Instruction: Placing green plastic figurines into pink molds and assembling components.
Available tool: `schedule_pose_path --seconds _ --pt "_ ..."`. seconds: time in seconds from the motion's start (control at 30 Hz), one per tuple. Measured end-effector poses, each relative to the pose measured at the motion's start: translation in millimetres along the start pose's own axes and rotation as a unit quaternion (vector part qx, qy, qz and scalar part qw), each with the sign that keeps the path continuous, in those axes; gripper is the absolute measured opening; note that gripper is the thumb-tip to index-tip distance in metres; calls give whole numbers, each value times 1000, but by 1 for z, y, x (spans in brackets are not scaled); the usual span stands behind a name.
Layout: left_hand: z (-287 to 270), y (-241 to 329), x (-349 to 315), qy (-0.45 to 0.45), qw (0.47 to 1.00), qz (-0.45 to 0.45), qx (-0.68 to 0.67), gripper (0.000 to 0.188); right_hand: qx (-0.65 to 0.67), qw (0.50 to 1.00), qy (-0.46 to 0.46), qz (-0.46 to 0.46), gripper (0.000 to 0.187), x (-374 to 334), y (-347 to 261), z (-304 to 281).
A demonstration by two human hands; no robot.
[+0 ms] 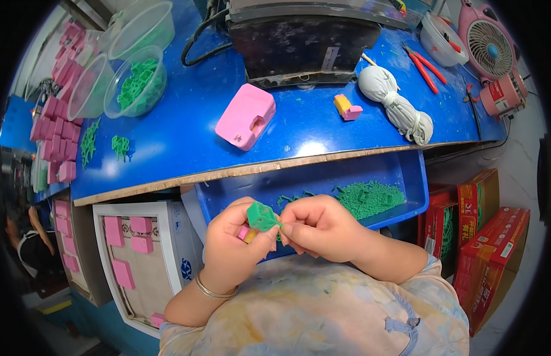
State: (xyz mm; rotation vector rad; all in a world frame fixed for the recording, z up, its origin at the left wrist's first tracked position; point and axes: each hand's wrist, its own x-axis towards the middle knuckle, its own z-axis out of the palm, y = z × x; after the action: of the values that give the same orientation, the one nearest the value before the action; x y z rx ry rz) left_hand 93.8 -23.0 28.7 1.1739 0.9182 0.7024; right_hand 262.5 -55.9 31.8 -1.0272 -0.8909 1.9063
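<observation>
My left hand (231, 249) is closed around a small green moulded plastic piece (262, 217), held up over the near edge of a blue tray. Tucked in the same palm is a small pink and yellow block (248, 234), partly hidden by the fingers. The thumb and fingertips of my right hand (323, 228) pinch the right edge of the green piece; exactly what lies between those fingertips is too small to make out. Beneath both hands, the blue tray (419, 196) holds a heap of green plastic bits (370, 199).
On the blue bench stand a pink mould block (246, 117), a pink-yellow piece (348, 108), a tied white cloth bundle (394, 104), red-handled pliers (427, 71) and a black machine (302, 50). A tub of green parts (136, 83) is left; red cartons (489, 261) stand right.
</observation>
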Motion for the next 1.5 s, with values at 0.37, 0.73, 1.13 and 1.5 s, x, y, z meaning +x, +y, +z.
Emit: schedule_pose_path --seconds 0.37,0.73,1.13,1.5 --pt "-11 -7 -2 28 773 481 412 31 285 932 -103 199 24 15 25 -4" --pt "-5 22 5 -79 970 -73 -218 10 -202 926 137 -286 29 5 15 -12" --pt "4 11 1 -178 925 -91 -323 14 -257 912 60 -315 42 3 1 -9" --pt "7 -4 1 28 995 40 -92 11 107 988 -3 -114 10 5 7 -2"
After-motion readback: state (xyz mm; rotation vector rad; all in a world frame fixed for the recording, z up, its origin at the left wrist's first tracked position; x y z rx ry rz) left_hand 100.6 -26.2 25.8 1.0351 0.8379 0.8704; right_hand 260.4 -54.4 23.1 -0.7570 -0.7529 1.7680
